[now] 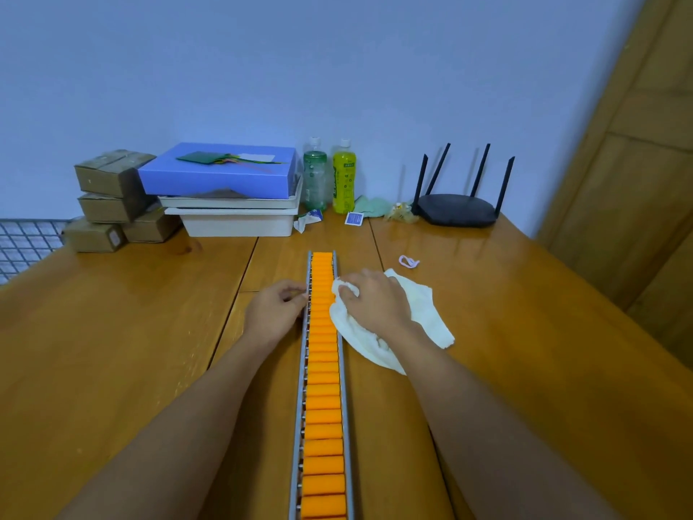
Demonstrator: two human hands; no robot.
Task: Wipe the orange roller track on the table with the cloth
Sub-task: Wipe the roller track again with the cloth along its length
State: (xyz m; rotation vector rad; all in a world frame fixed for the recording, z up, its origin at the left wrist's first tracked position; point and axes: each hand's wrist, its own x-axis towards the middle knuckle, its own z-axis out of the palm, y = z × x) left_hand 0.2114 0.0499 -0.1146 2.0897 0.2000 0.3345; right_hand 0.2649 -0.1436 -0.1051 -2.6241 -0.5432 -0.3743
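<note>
Pressing the cloth against the right rail of the roller track, which runs down the counter's middle, the right hand clutches it in curled fingers. The left hand curls at the left rail, grip unclear. Rollers may spin and snag the cloth.

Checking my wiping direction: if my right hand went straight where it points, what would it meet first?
Likely the orange roller track: the right hand, gripping the cloth, points forward-left toward it, with the cloth's edge at its right rail.

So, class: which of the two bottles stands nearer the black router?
The yellow bottle; the green-tinted bottle stands to its left, farther from the router.
</note>
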